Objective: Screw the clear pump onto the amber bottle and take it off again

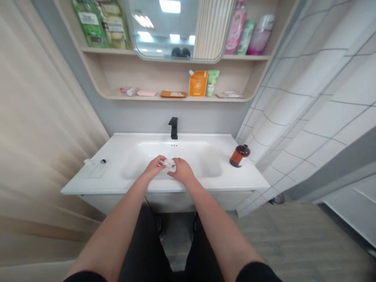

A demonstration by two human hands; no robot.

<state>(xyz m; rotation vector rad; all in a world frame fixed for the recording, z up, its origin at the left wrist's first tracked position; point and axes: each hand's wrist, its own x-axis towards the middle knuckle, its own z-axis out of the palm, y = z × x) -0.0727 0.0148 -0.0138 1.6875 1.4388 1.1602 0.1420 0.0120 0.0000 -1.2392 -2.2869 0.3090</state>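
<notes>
Over the white sink basin point(205, 158), both hands meet at a small clear and whitish item point(169, 164), too small and blurred to name. My left hand point(155, 166) has its fingers closed on the item's left end. From the other side, my right hand point(180, 171) curls its thumb and fingers round the right end, where a small dark spot shows. Behind the hands stands a black faucet point(174, 128) on the sink's back rim.
A brown bottle point(239, 156) stands on the right of the counter. On the left lies a clear flat tray point(95, 168) with a small black-tipped item. Above, a shelf point(176, 98) holds an orange pouch point(198, 83) and a green tube point(212, 83), below a mirror point(167, 35).
</notes>
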